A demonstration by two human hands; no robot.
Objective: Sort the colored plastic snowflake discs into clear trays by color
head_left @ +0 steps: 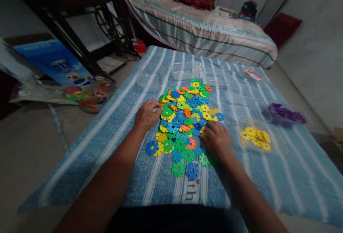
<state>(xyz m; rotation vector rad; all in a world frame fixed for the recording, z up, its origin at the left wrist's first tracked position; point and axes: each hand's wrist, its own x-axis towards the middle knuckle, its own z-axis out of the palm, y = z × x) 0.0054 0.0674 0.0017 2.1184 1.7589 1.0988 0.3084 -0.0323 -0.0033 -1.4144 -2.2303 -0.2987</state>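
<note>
A heap of flat plastic snowflake discs (pixel 184 118) in blue, green, yellow and orange lies on a blue striped cloth (pixel 112 133). My left hand (pixel 147 113) rests at the heap's left edge, fingers curled against the discs there. My right hand (pixel 217 139) lies on the heap's lower right side, fingertips pinched at a yellow disc. A clear tub of yellow discs (pixel 255 137) stands just right of my right hand. Further right is a clear tub of purple discs (pixel 288 114).
Empty clear tubs (pixel 151 77) stand along the cloth's far side. A plastic bag with more coloured discs (pixel 89 95) lies on the floor at the left, beside a blue box (pixel 56 65). Behind are a bed (pixel 200 29) and a black metal stand (pixel 107 22).
</note>
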